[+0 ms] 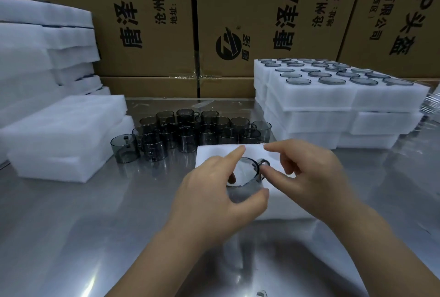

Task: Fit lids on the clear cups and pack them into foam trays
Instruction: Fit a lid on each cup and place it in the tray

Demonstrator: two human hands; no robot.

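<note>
Table (pixel 95 225): bare metal, shiny, with glare patches at 6 o'clock.
Left hand (pixel 214 192): at centre, fingers curled round the cup (pixel 240 193), thumb on the near wall, forefinger stretched over the rim.
Right hand (pixel 309 173): at 3 o'clock of the cup, thumb tip against the wall just under the handle (pixel 264 162), forefinger straight and off the glass, other fingers curled. Cannot tell whether they pinch the handle.
Cup position: upright, held just over the foam tray (pixel 214 154), handle toward 2 o'clock. Whether a lid sits on it is unclear, as the top shows only pale reflection.
Handling, judged: smooth, hard, light and slick, likely to crack if knocked. Best held by the body wall with the handle as a steer. The foam is soft and should give on seating.
Loose cups (pixel 202 130): a cluster at 12 o'clock behind the tray, one tipped cup (pixel 123 149) at 10 o'clock.
Foam blocks (pixel 66 137): stacked at 9 o'clock, touching the tipped cup's side of the table.
Lid trays (pixel 333 104): stacked at 2 o'clock, with round lids (pixel 331 80) seated in rows on top.
Foam stack (pixel 35 47): taller, at 10 o'clock, far.
Cartons (pixel 154 23): a printed wall of them across 12 o'clock.
</note>
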